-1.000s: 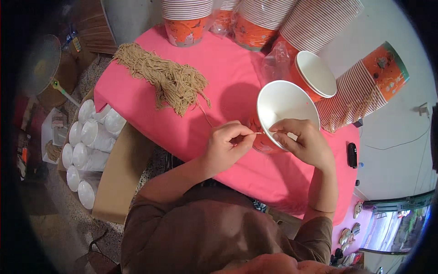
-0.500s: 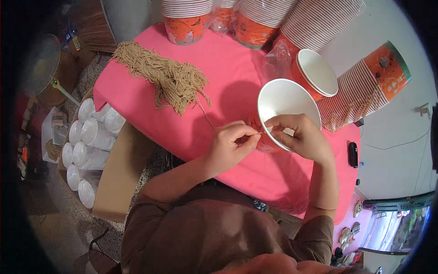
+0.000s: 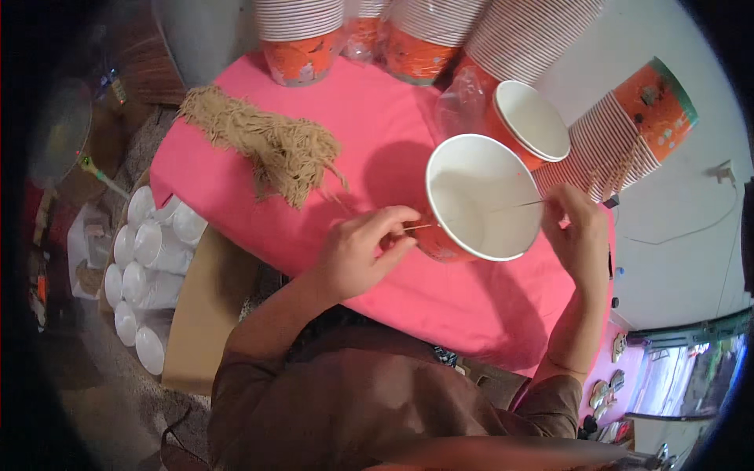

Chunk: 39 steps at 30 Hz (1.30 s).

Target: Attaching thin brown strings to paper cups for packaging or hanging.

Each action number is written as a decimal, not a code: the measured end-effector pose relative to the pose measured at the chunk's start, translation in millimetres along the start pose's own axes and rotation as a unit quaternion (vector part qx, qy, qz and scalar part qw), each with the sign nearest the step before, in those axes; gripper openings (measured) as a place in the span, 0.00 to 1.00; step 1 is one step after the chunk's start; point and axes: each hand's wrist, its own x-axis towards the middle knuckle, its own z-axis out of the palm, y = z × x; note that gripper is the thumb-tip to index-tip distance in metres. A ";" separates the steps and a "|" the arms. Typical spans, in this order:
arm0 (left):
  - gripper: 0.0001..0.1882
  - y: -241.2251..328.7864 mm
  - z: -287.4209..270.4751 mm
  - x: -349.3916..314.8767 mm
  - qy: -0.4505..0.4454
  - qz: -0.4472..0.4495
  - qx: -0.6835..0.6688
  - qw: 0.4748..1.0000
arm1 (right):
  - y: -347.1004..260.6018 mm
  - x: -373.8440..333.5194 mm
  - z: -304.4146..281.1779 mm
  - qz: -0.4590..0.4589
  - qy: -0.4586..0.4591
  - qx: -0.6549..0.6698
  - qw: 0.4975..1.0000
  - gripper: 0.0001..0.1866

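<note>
The left hand (image 3: 367,250) pinches a short pale strand (image 3: 419,227) between thumb and fingertips, just left of the white-lined bucket (image 3: 481,192). The right hand (image 3: 580,229), fingers closed together at the bucket's right rim, grips one end of a thin dark line (image 3: 514,206) — needle or thread, I cannot tell — that reaches over the bucket's mouth. The bucket stands tilted on the pink cloth (image 3: 393,118). Left of and beyond it lies a tan yarn bundle (image 3: 271,149); beyond it to the right, near it, sit nested buckets (image 3: 532,122).
</note>
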 end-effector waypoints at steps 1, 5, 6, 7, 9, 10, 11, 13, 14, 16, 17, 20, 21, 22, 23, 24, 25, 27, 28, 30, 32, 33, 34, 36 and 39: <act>0.13 -6.3 -1.5 1.2 0.033 0.042 0.038 0.998 | 9.7 -5.6 -5.4 0.026 0.021 -0.023 0.999 0.06; 0.09 -11.6 -14.8 -0.4 -0.003 -0.007 -0.050 0.999 | 56.2 -29.5 -32.3 0.131 0.081 -0.095 0.984 0.04; 0.09 -13.6 -17.6 -3.9 -0.018 -0.035 -0.096 0.995 | 59.8 -34.9 -36.5 0.150 0.087 -0.118 0.978 0.03; 0.09 -7.0 -24.1 -3.5 -0.060 -0.049 -0.104 0.992 | 71.0 -45.0 -38.1 0.160 0.093 -0.127 0.975 0.03; 0.10 -12.6 -30.6 -6.2 -0.138 -0.091 -0.171 0.971 | 95.9 -63.7 -36.3 0.219 0.044 -0.187 0.957 0.03; 0.10 -14.7 -33.1 -8.2 -0.204 -0.141 -0.229 0.941 | 94.2 -65.7 -35.7 0.251 0.023 -0.186 0.950 0.04; 0.11 -16.6 -33.2 -10.0 -0.223 -0.164 -0.275 0.921 | 99.8 -72.0 -32.6 0.233 0.013 -0.184 0.955 0.05; 0.11 -15.8 -34.8 -7.4 -0.251 -0.135 -0.333 0.899 | 111.8 -85.3 -19.4 0.234 -0.041 -0.257 0.937 0.05; 0.12 -13.3 -35.7 -6.4 -0.273 -0.111 -0.387 0.873 | 110.9 -86.4 -16.4 0.230 -0.072 -0.260 0.935 0.05; 0.12 -0.2 -36.7 -2.7 -0.262 -0.140 -0.422 0.857 | 105.9 -84.8 -12.0 0.222 -0.151 -0.248 0.931 0.06; 0.13 5.5 -33.9 -1.0 -0.248 -0.169 -0.456 0.838 | 102.8 -82.7 -13.1 0.223 -0.151 -0.246 0.931 0.06; 0.13 11.0 -22.6 -6.1 -0.149 -0.108 -0.270 0.945 | 64.7 -52.4 -17.4 0.206 -0.050 -0.015 0.977 0.12; 0.13 13.0 -20.7 -4.8 -0.133 -0.089 -0.226 0.961 | 48.7 -42.7 -19.8 0.203 -0.052 -0.009 0.978 0.12; 0.13 14.2 -19.1 -2.4 -0.131 -0.092 -0.223 0.962 | 36.7 -35.1 -21.6 0.119 -0.057 0.041 0.990 0.12; 0.11 15.4 -18.2 -0.4 -0.113 -0.052 -0.174 0.977 | 26.6 -28.5 -19.0 0.034 -0.061 0.090 0.993 0.11; 0.10 17.4 -19.3 0.5 -0.092 -0.012 -0.123 0.988 | 16.3 -20.1 -13.3 0.014 -0.109 0.146 0.983 0.13; 0.10 18.7 -19.7 2.8 -0.092 -0.012 -0.120 0.988 | 8.5 -13.0 -8.6 -0.004 -0.154 0.198 0.968 0.14; 0.07 19.4 -20.7 7.7 -0.029 0.051 -0.057 0.997 | 1.8 -1.3 4.8 -0.057 -0.192 0.174 0.964 0.16; 0.07 20.0 -18.7 12.0 -0.031 0.053 -0.056 0.997 | -0.1 0.5 12.7 -0.103 -0.171 0.136 0.970 0.14; 0.05 19.4 -12.4 17.9 0.052 0.101 -0.068 0.991 | 1.6 4.2 19.7 -0.152 -0.149 0.099 0.972 0.12; 0.06 23.0 -11.4 21.3 -0.008 -0.048 -0.289 0.956 | 3.2 8.6 21.4 -0.139 -0.307 0.141 0.931 0.11; 0.07 25.5 -14.1 26.6 -0.041 -0.102 -0.367 0.924 | 0.0 11.2 20.5 -0.145 -0.307 0.140 0.930 0.11; 0.08 20.3 -14.5 26.6 -0.059 -0.142 -0.414 0.897 | -5.3 12.7 18.0 -0.099 -0.311 0.181 0.928 0.09; 0.08 12.6 -12.2 28.7 -0.052 -0.150 -0.413 0.897 | -12.1 13.2 15.4 -0.057 -0.315 0.219 0.922 0.07; 0.07 18.0 -2.4 31.9 -0.031 -0.157 -0.421 0.893 | -19.8 12.1 11.5 0.077 -0.290 0.367 0.880 0.04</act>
